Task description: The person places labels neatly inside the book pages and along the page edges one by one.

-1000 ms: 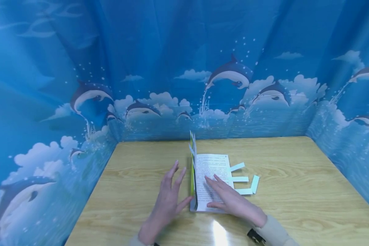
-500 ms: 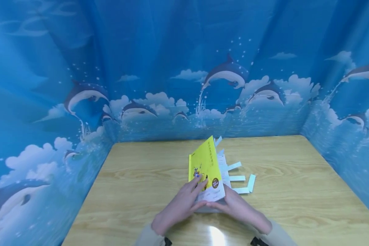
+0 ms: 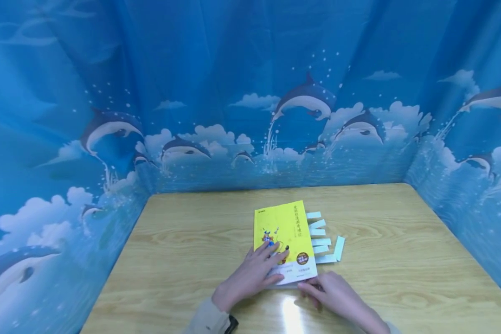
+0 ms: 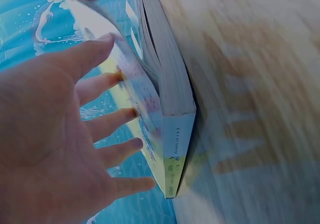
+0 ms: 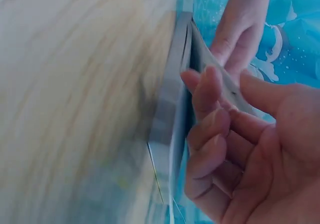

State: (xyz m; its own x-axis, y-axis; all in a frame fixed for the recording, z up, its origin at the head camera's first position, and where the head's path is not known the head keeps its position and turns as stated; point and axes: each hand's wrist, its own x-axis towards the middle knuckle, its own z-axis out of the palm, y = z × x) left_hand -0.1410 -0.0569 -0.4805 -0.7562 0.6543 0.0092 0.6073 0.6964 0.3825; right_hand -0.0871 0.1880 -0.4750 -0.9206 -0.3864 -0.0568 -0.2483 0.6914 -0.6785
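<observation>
A yellow paperback book [image 3: 279,220] with a white lower band lies on the table, its front cover partly raised at the right. My left hand [image 3: 250,274] rests spread on the lower left of the cover. In the left wrist view its straight fingers lie against the cover [image 4: 131,78], beside the spine. At the book's lower right corner, my right hand [image 3: 336,294] pinches the cover's edge; the right wrist view shows curled fingers [image 5: 207,159] in the gap between cover and pages. Pale blue sticky tabs [image 3: 320,241] stick out from the right edge.
The wood-grain table [image 3: 401,250] extends on all sides of the book. One tab [image 3: 339,248] angles away from the others at the right. A blue curtain [image 3: 225,93] printed with dolphins hangs behind and at both sides of the table.
The book stood open with both hands spread, the right on a page. The cover and leaves have swung over to the right. My right hand has drawn back to the cover's lower corner.
</observation>
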